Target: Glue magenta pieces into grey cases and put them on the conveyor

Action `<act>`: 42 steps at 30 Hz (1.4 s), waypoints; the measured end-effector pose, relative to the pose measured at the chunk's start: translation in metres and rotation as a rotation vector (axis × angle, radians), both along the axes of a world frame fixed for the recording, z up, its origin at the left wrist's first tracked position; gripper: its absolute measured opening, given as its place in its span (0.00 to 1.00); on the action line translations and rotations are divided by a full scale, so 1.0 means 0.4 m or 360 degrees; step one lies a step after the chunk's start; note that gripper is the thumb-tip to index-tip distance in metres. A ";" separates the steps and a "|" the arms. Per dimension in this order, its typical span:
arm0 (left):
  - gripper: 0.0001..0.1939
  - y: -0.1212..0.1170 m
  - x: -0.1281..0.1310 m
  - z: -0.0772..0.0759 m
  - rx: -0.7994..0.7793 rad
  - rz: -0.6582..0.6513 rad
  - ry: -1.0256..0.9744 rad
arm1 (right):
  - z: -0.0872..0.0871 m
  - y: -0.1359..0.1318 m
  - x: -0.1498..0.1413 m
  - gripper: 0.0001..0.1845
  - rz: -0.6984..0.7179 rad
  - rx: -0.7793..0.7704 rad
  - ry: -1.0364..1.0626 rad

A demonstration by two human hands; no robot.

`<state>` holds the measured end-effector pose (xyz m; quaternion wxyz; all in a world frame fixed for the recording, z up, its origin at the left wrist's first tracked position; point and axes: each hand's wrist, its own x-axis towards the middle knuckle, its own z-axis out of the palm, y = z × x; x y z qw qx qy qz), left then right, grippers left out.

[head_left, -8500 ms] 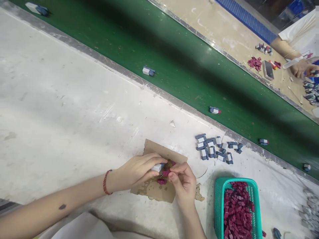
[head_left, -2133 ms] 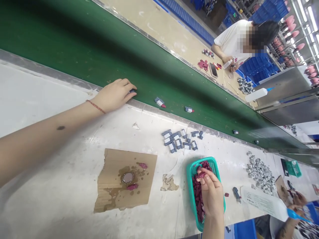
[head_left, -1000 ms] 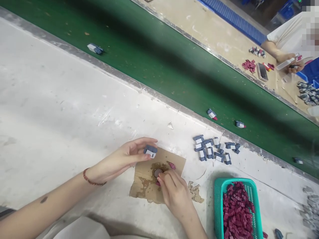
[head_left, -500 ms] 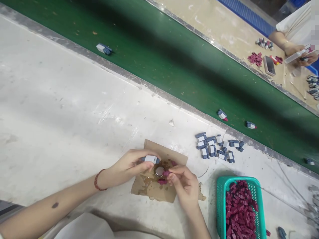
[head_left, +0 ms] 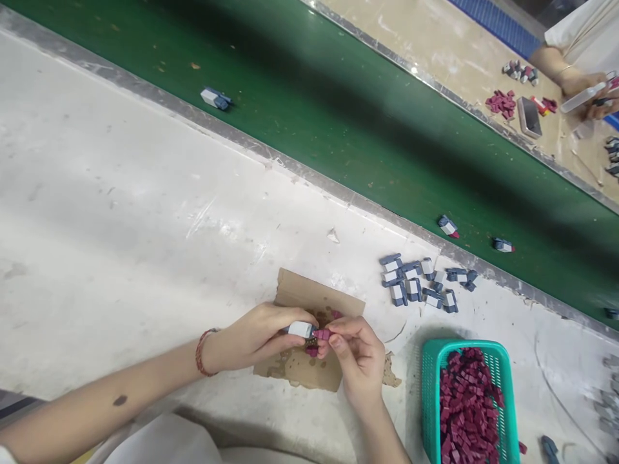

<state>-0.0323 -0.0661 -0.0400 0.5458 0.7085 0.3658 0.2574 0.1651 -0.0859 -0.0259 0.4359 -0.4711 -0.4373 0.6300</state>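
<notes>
My left hand (head_left: 264, 335) is closed on a small blue-grey and white plastic part (head_left: 300, 329), held between thumb and fingers. In my right hand (head_left: 356, 357) a small maroon plastic piece (head_left: 322, 334) is pinched between thumb and fingertips. The maroon piece meets the right end of the blue-grey part; whether it is seated in it I cannot tell. Both hands are over a stained sheet of brown cardboard (head_left: 319, 293). Another maroon piece (head_left: 312, 351) lies on the cardboard just below, and one more (head_left: 336, 314) shows behind my right fingers.
Several blue-grey and white parts (head_left: 413, 289) lie right of the cardboard. A green basket (head_left: 428, 386) holds many maroon pieces (head_left: 469, 406). Beyond the white table (head_left: 120, 212) runs a green conveyor belt (head_left: 309, 135) carrying parts. Across it, a co-worker's hands (head_left: 583, 87) hold something.
My left hand has moved right with the blue-grey part, bringing it against the maroon piece and covering the round dish on the cardboard. Parts on the belt have shifted right.
</notes>
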 end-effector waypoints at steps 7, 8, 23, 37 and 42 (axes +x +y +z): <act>0.18 0.004 0.005 0.006 -0.0037 0.0019 0.0002 | -0.003 -0.003 -0.021 0.10 -0.0015 0.0003 -0.0061; 0.18 0.004 0.006 0.006 -0.0050 0.0026 0.0014 | -0.004 -0.004 -0.023 0.11 -0.0019 0.0009 -0.0078; 0.18 0.002 0.011 0.005 -0.0018 -0.0033 0.0100 | 0.032 0.006 0.001 0.05 0.0183 0.0372 -0.0644; 0.16 0.030 -0.008 0.046 0.0265 0.0417 0.0356 | 0.131 -0.057 0.280 0.10 -0.0944 0.0184 -0.1663; 0.16 0.220 0.003 0.080 0.0468 0.0493 0.0544 | 0.112 -0.068 0.371 0.17 -0.0762 -0.0425 -0.1990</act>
